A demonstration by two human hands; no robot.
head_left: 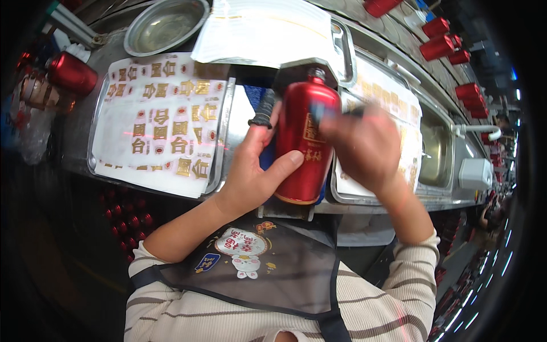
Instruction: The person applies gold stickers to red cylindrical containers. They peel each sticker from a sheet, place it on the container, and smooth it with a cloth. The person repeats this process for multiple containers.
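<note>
A glossy red bottle (301,171) with gold markings on its side stands in front of me, its neck pointing away and slightly tilted. My left hand (256,162) grips it from the left, thumb lying across the front. Over the bottle's upper right side is my right hand (370,145), smeared by motion, fingers curled. Something small and bluish shows at its fingertips, too blurred to name. Just beyond the left hand, a dark wrapped handle (264,108) sticks up beside the bottle. Behind the bottle's neck is a dark angular metal piece (285,73).
Sheets of gold decals (165,119) lie on a metal tray at left; more decal sheets (407,119) lie at right. White sheets (262,31) and a metal bowl (165,25) are at the back. A sink (436,154), white tap (478,131) and other red bottles (439,47) are further right.
</note>
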